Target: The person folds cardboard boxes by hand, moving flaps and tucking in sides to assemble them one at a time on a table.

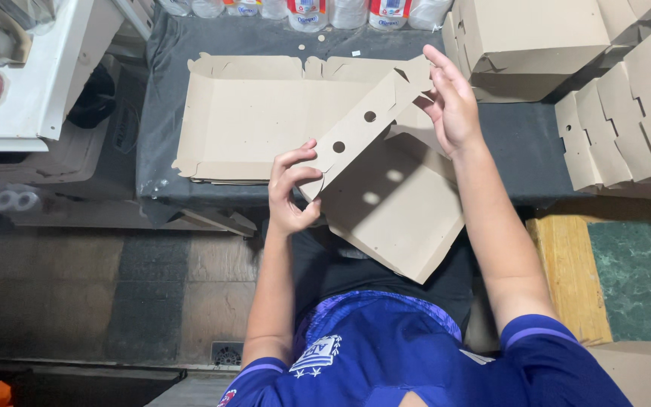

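Two hands grip one cardboard box blank (393,203) above the dark table (521,143): left hand (291,192) pinches the holed flap's near end, right hand (452,102) pinches the far end. Best to crease along the score, both ends together.

Dark cloth-covered table (529,143): stack of flat cardboard blanks (250,113) on its left half; folded boxes (627,113) piled at its right end; bottles (303,11) along its far edge; white counter (39,83) left of it.
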